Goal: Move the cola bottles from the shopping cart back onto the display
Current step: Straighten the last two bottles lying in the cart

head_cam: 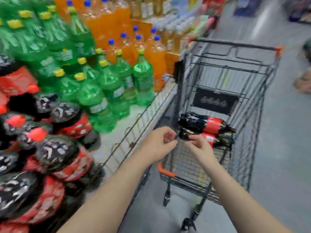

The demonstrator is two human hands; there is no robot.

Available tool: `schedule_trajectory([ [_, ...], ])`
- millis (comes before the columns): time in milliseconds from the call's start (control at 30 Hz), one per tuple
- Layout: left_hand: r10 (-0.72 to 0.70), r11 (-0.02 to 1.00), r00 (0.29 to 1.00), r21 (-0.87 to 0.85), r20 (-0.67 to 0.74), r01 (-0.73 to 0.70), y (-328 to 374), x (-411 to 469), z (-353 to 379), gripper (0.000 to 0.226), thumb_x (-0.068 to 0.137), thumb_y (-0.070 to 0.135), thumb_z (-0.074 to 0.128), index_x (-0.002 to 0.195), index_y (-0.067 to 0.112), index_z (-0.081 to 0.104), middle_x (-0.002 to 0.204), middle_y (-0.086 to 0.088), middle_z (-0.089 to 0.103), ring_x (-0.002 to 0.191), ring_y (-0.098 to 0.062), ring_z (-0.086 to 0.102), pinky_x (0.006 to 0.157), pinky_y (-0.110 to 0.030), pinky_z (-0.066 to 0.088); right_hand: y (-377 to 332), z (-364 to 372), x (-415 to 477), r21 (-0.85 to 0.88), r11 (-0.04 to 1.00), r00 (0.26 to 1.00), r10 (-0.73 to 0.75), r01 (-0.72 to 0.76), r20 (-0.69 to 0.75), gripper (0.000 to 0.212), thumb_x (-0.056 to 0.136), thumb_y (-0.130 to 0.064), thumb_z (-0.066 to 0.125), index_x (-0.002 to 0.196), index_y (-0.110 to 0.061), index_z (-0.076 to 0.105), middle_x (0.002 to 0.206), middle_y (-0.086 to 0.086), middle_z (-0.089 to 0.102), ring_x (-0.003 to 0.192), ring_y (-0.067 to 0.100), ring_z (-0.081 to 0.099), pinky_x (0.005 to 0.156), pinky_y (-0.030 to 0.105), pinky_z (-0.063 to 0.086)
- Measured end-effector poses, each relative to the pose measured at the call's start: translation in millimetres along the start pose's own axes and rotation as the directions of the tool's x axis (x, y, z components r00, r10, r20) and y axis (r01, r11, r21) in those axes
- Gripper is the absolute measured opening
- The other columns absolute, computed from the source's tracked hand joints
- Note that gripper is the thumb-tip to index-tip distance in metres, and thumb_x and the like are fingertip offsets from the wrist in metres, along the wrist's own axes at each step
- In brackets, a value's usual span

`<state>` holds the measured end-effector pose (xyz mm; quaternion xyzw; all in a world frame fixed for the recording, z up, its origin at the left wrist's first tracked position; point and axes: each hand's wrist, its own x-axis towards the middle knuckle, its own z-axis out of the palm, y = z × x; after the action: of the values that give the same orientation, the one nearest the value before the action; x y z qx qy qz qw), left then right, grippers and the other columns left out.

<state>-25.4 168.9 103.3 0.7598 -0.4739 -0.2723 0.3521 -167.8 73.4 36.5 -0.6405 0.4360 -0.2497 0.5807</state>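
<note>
1. Two cola bottles (208, 126) are laid on their sides inside the cart (249, 132).
2. The left hand (158, 145) is held over the cart's near rim, fingers curled; any grip cannot be told.
3. The right hand (200, 148) is set against the bottles; its hold cannot be told.

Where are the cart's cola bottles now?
Head view, right of centre: cola bottles lie inside the shopping cart, just beyond the right hand.

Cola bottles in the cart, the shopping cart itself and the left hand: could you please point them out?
cola bottles (213, 126): head view, red label of the upper bottle.
shopping cart (235, 44): head view, far top bar.
left hand (156, 145): head view, middle of the hand.
</note>
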Motion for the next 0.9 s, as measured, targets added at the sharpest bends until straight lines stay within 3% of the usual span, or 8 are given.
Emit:
schedule_trajectory([
  [133, -0.031, 0.999, 0.994, -0.012, 0.101, 0.032, 14, 41, 56, 0.018, 0.083, 0.014, 0.067, 0.095, 0.025, 0.059, 0.085, 0.011, 0.061, 0.077, -0.009, 0.059, 0.081, -0.022, 0.048, 30, -57, 22, -0.014, 0.986, 0.983, 0.166, -0.167, -0.072, 0.028, 0.089, -0.014, 0.065, 0.114, -0.008, 0.054, 0.092, 0.004, 0.058, 0.088, 0.020, 0.057, 0.082, 0.029, 0.044],
  [367, -0.141, 0.990, 0.956, 0.066, 0.255, 0.128, 20, 96, 120, 0.035, 0.088, 0.026, 0.063, 0.122, 0.022, 0.057, 0.116, 0.008, 0.060, 0.102, -0.008, 0.059, 0.092, -0.025, 0.047, 54, -124, 63, 0.015, 0.924, 0.920, 0.381, -0.382, -0.086, 0.035, 0.087, -0.026, 0.066, 0.118, -0.019, 0.050, 0.107, 0.002, 0.060, 0.094, 0.016, 0.061, 0.085, 0.033, 0.051],
  [533, -0.190, 0.977, 0.928, 0.159, 0.320, 0.145, 5, 158, 138, 0.043, 0.088, 0.025, 0.063, 0.130, 0.020, 0.051, 0.129, 0.004, 0.054, 0.111, -0.010, 0.056, 0.095, -0.025, 0.044, 71, -138, 109, 0.147, 0.860, 0.854, 0.506, -0.488, -0.123, 0.042, 0.090, -0.026, 0.063, 0.127, -0.014, 0.048, 0.110, 0.005, 0.059, 0.091, 0.015, 0.060, 0.081, 0.031, 0.052],
  [700, -0.217, 0.961, 0.897, 0.248, 0.386, 0.125, -22, 258, 161, 0.051, 0.088, 0.016, 0.059, 0.137, 0.015, 0.046, 0.139, -0.003, 0.051, 0.125, -0.020, 0.051, 0.104, -0.032, 0.042, 96, -141, 175, 0.339, 0.740, 0.746, 0.651, -0.581, -0.143, 0.059, 0.089, -0.028, 0.064, 0.138, -0.014, 0.035, 0.103, 0.006, 0.059, 0.090, 0.018, 0.059, 0.084, 0.035, 0.055],
  [767, -0.216, 0.949, 0.886, 0.303, 0.410, 0.091, -33, 301, 173, 0.052, 0.090, 0.012, 0.054, 0.140, 0.015, 0.043, 0.143, -0.005, 0.048, 0.128, -0.023, 0.048, 0.108, -0.035, 0.040, 106, -145, 203, 0.404, 0.686, 0.699, 0.701, -0.606, -0.141, 0.057, 0.090, -0.026, 0.064, 0.137, -0.012, 0.036, 0.108, 0.009, 0.059, 0.094, 0.019, 0.059, 0.084, 0.035, 0.054],
  [900, -0.132, 0.910, 0.883, 0.409, 0.450, -0.072, -50, 380, 201, 0.048, 0.094, 0.011, 0.048, 0.142, 0.012, 0.042, 0.144, -0.011, 0.046, 0.132, -0.026, 0.044, 0.110, -0.030, 0.033, 128, -149, 257, 0.549, 0.569, 0.617, 0.778, -0.612, -0.117, 0.056, 0.089, -0.025, 0.067, 0.134, -0.010, 0.037, 0.126, 0.017, 0.055, 0.113, 0.029, 0.058, 0.090, 0.039, 0.052],
])
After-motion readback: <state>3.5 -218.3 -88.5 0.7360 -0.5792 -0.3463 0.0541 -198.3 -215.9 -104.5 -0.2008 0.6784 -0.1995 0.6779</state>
